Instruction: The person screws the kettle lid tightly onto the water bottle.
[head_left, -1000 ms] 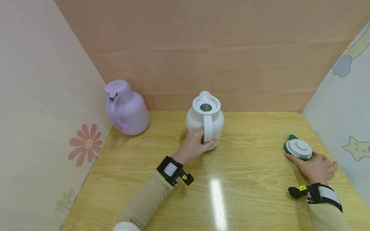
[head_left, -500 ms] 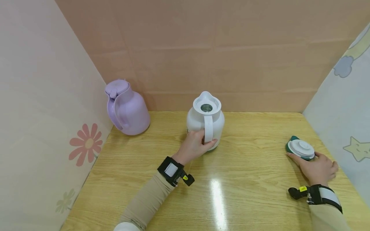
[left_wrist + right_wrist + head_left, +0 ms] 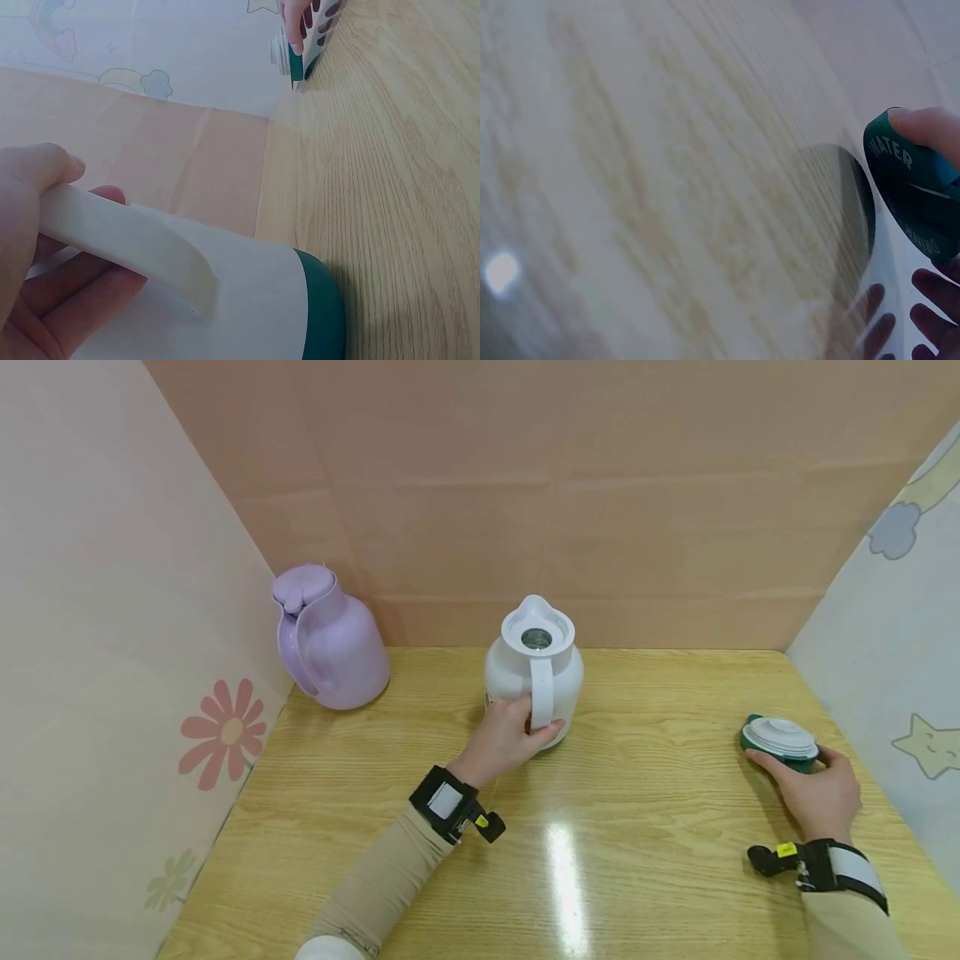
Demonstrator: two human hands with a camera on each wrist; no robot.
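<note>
White jug (image 3: 534,672) – upright, mouth uncovered, green base; stands near the middle of the desk's (image 3: 637,827) far edge. Left hand (image 3: 504,739) – fingers curled round the jug's white handle (image 3: 540,693), thumb on the near side. Green-and-white lid (image 3: 778,742) – close to the desk's right edge, well apart from the jug, tilted, its underside up. Right hand (image 3: 817,789) – thumb and fingers pinch the lid at its rim. Lilac jug (image 3: 330,639) – lidded, at the far left corner, untouched
</note>
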